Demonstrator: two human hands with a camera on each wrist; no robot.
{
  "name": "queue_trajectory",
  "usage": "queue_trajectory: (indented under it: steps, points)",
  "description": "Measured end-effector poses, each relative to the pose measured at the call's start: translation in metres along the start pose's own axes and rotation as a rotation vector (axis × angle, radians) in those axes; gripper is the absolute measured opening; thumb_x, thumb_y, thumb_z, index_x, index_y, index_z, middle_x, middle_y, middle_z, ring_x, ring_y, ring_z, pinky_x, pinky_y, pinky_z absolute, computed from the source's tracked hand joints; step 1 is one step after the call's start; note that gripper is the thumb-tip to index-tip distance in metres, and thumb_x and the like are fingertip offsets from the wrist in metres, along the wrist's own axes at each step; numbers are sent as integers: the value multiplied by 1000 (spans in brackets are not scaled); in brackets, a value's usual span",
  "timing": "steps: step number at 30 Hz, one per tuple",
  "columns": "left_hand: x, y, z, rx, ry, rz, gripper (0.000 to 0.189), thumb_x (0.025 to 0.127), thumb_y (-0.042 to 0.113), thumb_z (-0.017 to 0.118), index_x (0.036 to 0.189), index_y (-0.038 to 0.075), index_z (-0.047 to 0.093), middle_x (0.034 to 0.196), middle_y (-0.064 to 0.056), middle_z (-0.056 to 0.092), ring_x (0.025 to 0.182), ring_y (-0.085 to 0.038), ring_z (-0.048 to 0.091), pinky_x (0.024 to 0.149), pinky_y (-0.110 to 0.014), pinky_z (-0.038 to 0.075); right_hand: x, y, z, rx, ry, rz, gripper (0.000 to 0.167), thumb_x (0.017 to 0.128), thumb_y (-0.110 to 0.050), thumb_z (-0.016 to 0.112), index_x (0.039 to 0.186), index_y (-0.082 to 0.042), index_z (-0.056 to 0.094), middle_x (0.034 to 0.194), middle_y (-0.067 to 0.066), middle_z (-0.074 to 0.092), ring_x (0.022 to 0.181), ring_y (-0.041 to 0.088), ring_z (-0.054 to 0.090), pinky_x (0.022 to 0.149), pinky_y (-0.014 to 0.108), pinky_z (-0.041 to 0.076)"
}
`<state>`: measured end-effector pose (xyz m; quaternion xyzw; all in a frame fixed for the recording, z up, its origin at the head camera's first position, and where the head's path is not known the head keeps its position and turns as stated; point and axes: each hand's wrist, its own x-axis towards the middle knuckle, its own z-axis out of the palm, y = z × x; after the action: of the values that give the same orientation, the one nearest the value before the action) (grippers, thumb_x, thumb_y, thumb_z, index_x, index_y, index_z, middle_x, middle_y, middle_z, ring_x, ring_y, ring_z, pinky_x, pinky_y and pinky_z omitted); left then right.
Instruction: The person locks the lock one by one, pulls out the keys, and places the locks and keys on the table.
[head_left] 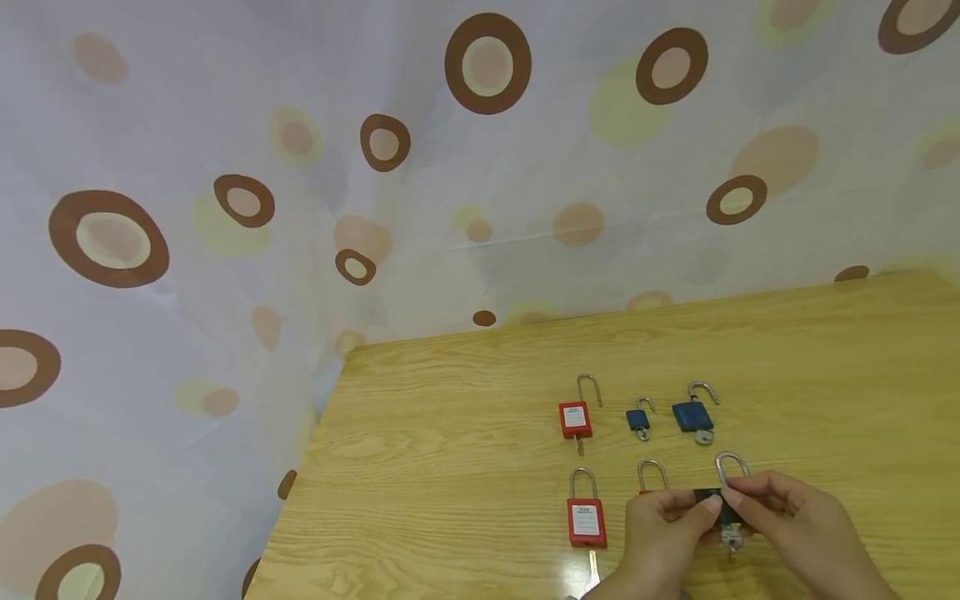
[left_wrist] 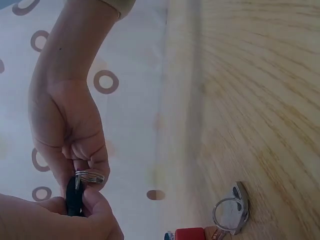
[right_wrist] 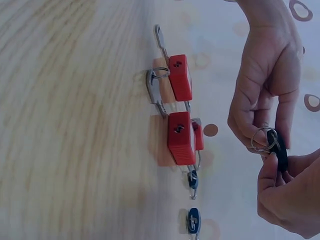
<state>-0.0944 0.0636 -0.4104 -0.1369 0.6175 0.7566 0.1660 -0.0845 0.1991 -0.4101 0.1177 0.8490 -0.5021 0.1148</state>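
Note:
A black padlock (head_left: 718, 508) is held up between both hands, its metal shackle (head_left: 722, 467) standing above the body and a key with a ring (head_left: 731, 540) hanging below it. From the left, my left hand (head_left: 660, 537) pinches the body between thumb and fingers. My right hand (head_left: 798, 517) grips the other side, thumb by the foot of the shackle. The dark body also shows between the fingertips in the right wrist view, with the key ring (right_wrist: 260, 140) beside it. Behind the left hand, a red padlock is mostly hidden, only its shackle (head_left: 652, 468) rising clear.
On the wooden table (head_left: 450, 467) lie a red padlock (head_left: 585, 521) with a key (head_left: 594, 571), another red one (head_left: 576, 419) with its shackle open, a small blue padlock (head_left: 637, 419) and a larger blue one (head_left: 692, 415). A patterned curtain (head_left: 540, 167) borders the table.

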Motion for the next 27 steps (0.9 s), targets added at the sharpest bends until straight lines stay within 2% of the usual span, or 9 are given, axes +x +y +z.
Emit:
queue_trajectory:
  steps: [3, 7, 10, 11, 13, 16, 21, 27]
  points:
    - [0, 0, -1, 1, -21, -4, 5, 80, -1, 68, 84, -3, 69, 78, -10, 68, 72, -17, 67, 71, -32, 57, 1, 3, 1, -2, 0, 26, 50, 94, -38, 52, 122, 3, 53, 114, 14, 64, 74, -5, 58, 74, 33, 54]
    - [-1, -2, -3, 6, -33, -20, 5, 80, -3, 67, 85, -3, 69, 80, -10, 68, 78, -21, 68, 71, -32, 57, 0, 2, 1, -36, 12, 22, 47, 97, -36, 46, 115, 5, 57, 93, 7, 69, 67, 0, 57, 66, 27, 52]
    - [-2, -3, -5, 38, -42, -22, 6, 79, -3, 67, 85, -3, 70, 81, -10, 69, 79, -22, 69, 72, -32, 57, -2, -1, -1, -138, 43, -33, 45, 99, -37, 39, 103, 1, 63, 77, -3, 64, 60, 6, 54, 55, 22, 47]
    - [-2, -4, -6, 61, -47, -19, 6, 79, -3, 68, 85, -2, 70, 81, -10, 69, 79, -22, 69, 72, -32, 57, -3, -3, -2, -184, 60, -63, 45, 100, -37, 38, 98, -1, 64, 73, -2, 63, 57, 7, 52, 52, 23, 44]
    - [-3, -5, -8, 108, -62, -2, 6, 79, -1, 69, 84, 0, 71, 79, -10, 70, 77, -20, 69, 71, -31, 57, -3, -6, -3, -277, 101, -118, 42, 99, -38, 39, 87, -6, 64, 66, -2, 59, 52, 7, 47, 49, 22, 39]
    - [-5, -6, -10, 172, -77, 24, 5, 77, 1, 71, 82, 3, 72, 76, -8, 71, 73, -16, 68, 68, -27, 56, -2, -10, -3, -359, 140, -176, 38, 97, -38, 44, 77, -10, 60, 57, -1, 50, 48, 7, 39, 46, 22, 31]
    - [-5, -7, -11, 210, -79, 15, 4, 77, 2, 71, 80, 4, 72, 73, -8, 70, 70, -17, 68, 67, -27, 56, 4, -10, 0, -375, 197, -233, 29, 93, -31, 54, 75, -9, 59, 55, -3, 42, 47, 6, 32, 45, 20, 28]
    - [-3, -10, -14, 234, -115, 15, 6, 81, 5, 69, 85, 2, 72, 78, -11, 72, 74, -19, 69, 68, -27, 56, 7, -8, 8, -301, 246, -311, 19, 92, -20, 58, 78, -6, 62, 53, -5, 40, 45, 3, 31, 41, 20, 28]
